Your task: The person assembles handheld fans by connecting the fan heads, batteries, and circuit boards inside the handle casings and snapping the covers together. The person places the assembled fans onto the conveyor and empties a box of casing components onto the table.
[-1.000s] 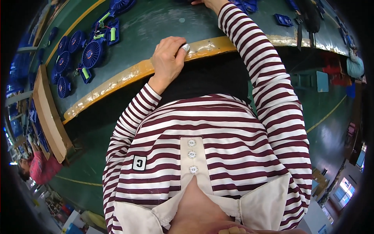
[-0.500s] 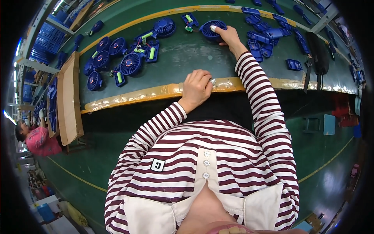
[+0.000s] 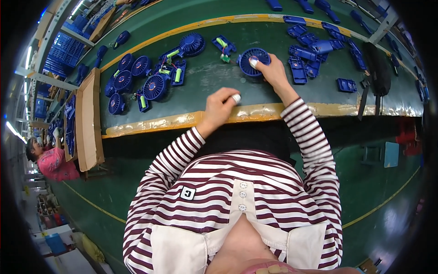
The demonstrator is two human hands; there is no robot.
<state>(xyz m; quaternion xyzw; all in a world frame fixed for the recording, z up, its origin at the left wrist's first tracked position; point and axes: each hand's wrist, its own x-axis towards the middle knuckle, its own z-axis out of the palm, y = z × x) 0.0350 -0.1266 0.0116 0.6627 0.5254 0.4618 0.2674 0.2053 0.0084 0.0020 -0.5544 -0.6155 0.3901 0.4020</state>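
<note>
Blue fan (image 3: 247,61) drawn closer, right fingers (image 3: 262,67) clasping side.

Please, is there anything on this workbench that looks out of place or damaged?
Yes. A black bag lies at the right beside blue plastic parts, unlike them, its straps hanging over the bench's front edge. The yellow edge tape also looks patchy and worn.

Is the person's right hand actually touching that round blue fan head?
Touching. The head view shows the right hand at the round blue fan head's right side, thumb laid over its front.
</note>
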